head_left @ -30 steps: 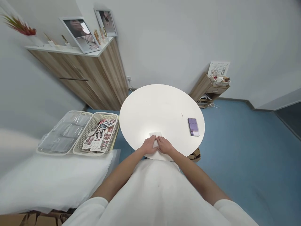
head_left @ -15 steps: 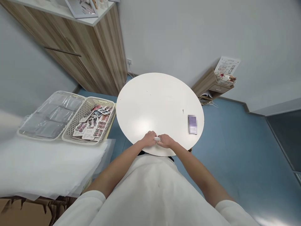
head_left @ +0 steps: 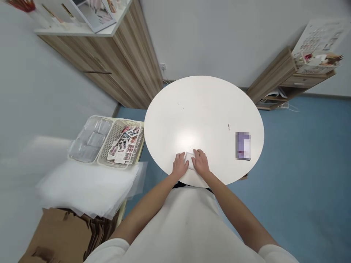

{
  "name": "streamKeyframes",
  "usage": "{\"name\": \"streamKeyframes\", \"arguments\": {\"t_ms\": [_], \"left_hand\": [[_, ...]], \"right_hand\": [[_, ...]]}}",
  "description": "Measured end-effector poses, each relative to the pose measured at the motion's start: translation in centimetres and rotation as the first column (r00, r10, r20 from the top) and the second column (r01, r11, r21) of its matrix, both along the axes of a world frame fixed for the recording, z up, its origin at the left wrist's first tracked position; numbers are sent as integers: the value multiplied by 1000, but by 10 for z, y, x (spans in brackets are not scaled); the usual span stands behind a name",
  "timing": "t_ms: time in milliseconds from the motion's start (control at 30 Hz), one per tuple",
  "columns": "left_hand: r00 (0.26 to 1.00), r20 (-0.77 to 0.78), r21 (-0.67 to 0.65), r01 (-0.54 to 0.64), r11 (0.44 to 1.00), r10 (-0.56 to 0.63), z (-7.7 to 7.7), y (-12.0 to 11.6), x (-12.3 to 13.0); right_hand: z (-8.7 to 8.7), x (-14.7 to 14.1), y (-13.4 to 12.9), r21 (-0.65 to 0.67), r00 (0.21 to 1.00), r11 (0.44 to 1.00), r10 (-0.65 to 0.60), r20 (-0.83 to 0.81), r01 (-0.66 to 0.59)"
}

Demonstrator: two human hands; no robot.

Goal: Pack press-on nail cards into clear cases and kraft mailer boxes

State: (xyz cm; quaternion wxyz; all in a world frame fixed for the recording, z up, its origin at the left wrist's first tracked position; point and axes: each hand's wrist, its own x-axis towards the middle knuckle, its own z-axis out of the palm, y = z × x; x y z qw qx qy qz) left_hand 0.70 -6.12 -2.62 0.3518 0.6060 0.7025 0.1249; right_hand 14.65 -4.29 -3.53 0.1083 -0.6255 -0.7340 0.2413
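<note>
At the bottom of the frame, a white shirt (head_left: 189,226) is seen, and two bare forearms are stretched toward the near edge of a round white counter (head_left: 203,109). There, at lower centre, a small white item (head_left: 189,160) is set between the left hand (head_left: 180,165) and the right hand (head_left: 201,163). Its left side is touched by the left hand and its upper right part is covered by the right hand. The fingers of both are bent around its edges; whether it is pinched or only steadied cannot be told.

At lower left, brown cardboard (head_left: 59,237) is stacked below white sheets (head_left: 90,186). Beyond these, printed cards (head_left: 124,146) are heaped in a perforated basket (head_left: 113,166), beside which clear packets (head_left: 89,140) are kept.

On the right part of the counter, a purple-and-white object (head_left: 242,146) is blurred by pixels. Farther off, a wood-grain cabinet (head_left: 128,62) is placed at upper left, topped by a picture frame (head_left: 95,16); at upper right, a small basket (head_left: 315,68) is carried by a wooden shelf unit (head_left: 274,78).
</note>
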Motion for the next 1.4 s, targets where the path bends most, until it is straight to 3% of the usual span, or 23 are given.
{"name": "streamKeyframes", "arguments": {"t_ms": [133, 333, 567, 667, 833, 1000, 1167, 1400], "left_hand": [[996, -42, -68, -86, 994, 84, 8, 0, 4], [983, -78, -135, -176, 975, 167, 12, 3, 1], [951, 32, -184, -298, 937, 309, 9, -9, -4], [933, 93, -180, -328, 927, 348, 5, -12, -3], [923, 134, -193, -332, 924, 359, 2, -6, -18], [910, 166, -150, -356, 922, 379, 6, 5, -53], [874, 231, -78, -422, 903, 428, 7, 16, -98], [864, 263, 43, -455, 889, 429, 3, 64, -172]], "right_hand": [[4, 5, -25, -4, 964, 981, -190, -187, 193], [18, 12, -53, -218, 933, 976, -102, -346, 26], [18, 10, -55, -474, 871, 880, -245, -425, 17], [17, 9, -53, -488, 852, 872, -279, -442, 32], [21, -4, -44, -441, 902, 898, -200, -383, 12], [24, -40, -19, -416, 936, 909, -117, -332, -34], [26, -99, 17, -424, 938, 904, -105, -331, -49], [27, -189, 74, -388, 937, 921, -115, -330, -24]]}}
